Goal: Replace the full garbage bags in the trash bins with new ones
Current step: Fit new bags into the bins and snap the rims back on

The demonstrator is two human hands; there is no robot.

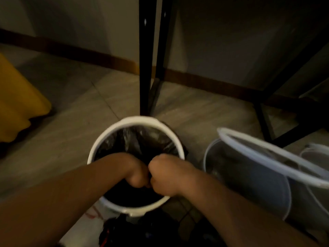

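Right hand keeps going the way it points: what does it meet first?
The left hand: the right hand points across the bin at it, fists apparently touching, both seemingly gripping the garbage bag. Depth is unclear.

A round white trash bin (135,120) stands upright, lined with a glossy black garbage bag (142,139) that lies crumpled inside the rim. Just to the right of the white bin, a second, pale grey bin (249,179) leans tilted, with a white ring slanting across its top.
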